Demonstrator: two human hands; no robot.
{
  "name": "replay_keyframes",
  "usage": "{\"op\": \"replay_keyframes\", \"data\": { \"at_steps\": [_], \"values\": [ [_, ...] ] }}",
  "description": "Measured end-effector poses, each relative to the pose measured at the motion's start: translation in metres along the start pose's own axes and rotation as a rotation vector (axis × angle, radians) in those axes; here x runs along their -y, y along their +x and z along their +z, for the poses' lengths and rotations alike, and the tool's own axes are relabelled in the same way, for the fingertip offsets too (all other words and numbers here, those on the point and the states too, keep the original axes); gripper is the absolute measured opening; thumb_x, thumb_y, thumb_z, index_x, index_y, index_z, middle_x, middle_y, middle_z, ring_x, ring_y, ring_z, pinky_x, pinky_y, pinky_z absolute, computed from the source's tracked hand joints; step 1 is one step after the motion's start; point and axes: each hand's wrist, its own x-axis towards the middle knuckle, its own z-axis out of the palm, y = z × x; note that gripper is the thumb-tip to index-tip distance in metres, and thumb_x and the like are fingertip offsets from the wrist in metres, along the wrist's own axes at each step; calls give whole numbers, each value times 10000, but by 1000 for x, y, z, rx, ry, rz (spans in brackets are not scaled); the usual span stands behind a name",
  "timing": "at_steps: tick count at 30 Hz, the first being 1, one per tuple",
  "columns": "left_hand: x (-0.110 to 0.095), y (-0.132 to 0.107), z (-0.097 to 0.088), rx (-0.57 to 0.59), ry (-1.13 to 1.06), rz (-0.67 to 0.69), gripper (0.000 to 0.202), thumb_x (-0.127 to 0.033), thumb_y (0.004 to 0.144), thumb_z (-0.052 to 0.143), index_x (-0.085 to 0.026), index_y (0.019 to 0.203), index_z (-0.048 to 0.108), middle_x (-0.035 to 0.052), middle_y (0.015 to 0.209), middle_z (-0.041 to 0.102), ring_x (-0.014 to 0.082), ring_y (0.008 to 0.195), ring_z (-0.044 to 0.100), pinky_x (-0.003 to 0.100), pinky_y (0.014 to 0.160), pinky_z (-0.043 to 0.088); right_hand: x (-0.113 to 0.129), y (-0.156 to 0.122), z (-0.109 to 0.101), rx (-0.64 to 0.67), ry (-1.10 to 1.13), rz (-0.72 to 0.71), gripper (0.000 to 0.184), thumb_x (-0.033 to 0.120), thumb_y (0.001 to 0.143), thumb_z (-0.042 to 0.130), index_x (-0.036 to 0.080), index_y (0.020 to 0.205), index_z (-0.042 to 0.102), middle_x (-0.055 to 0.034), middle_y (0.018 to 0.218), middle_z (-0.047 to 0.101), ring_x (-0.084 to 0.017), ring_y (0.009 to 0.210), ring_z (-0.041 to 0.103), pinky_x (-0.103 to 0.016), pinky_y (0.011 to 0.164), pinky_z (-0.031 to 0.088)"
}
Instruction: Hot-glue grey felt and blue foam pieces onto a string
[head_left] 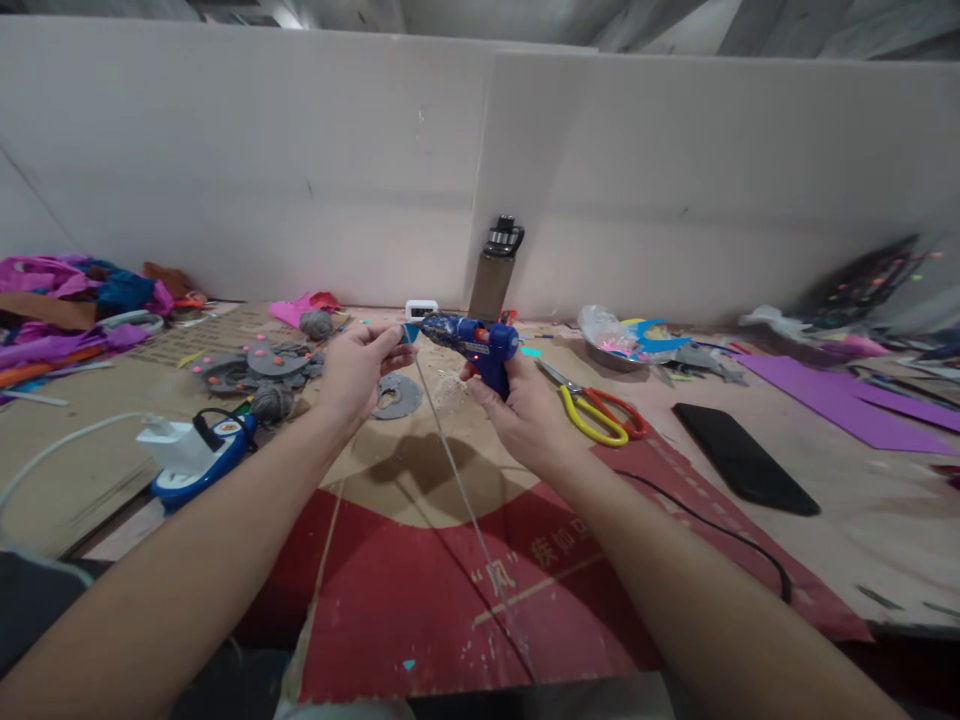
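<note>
My right hand [517,400] is wrapped round the handle of a blue hot glue gun [469,340], its nozzle pointing left. Between the thumb and fingers of my left hand [364,365] is a small blue felt piece [410,333], close to the nozzle tip; whether they touch I cannot tell. A thin grey string [454,465] runs down from near my left fingertips toward the front of the board. Behind my left hand lies a flat grey felt ring [397,397] on the red and brown cardboard [405,590].
Scissors [600,405] and a black phone [742,455] lie right. A bottle [495,265] stands behind. A blue power strip [202,465], grey felt pieces [259,370] and a fabric pile [75,310] are left. A bowl [615,345] and purple sheets [847,395] sit at the right.
</note>
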Motion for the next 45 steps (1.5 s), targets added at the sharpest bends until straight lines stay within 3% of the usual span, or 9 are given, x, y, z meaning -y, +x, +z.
{"op": "replay_keyframes", "data": {
  "at_steps": [10,45],
  "values": [
    [-1,-3,4,26,5,16,208,-267,657,760,-121,724,629,26,686,647,124,620,644,283,678,552,4,-2,0,-1,-120,-13,238,288,900,472,227,1121,534,-76,1024,643,-214,916,602,-397,835,490],
    [-3,-7,5,14,26,99,189,-272,675,736,-117,722,638,35,686,661,137,629,657,291,673,550,3,-4,1,-24,-171,11,300,292,892,480,223,1183,507,-91,1074,641,-225,939,603,-391,843,481]
  ]
}}
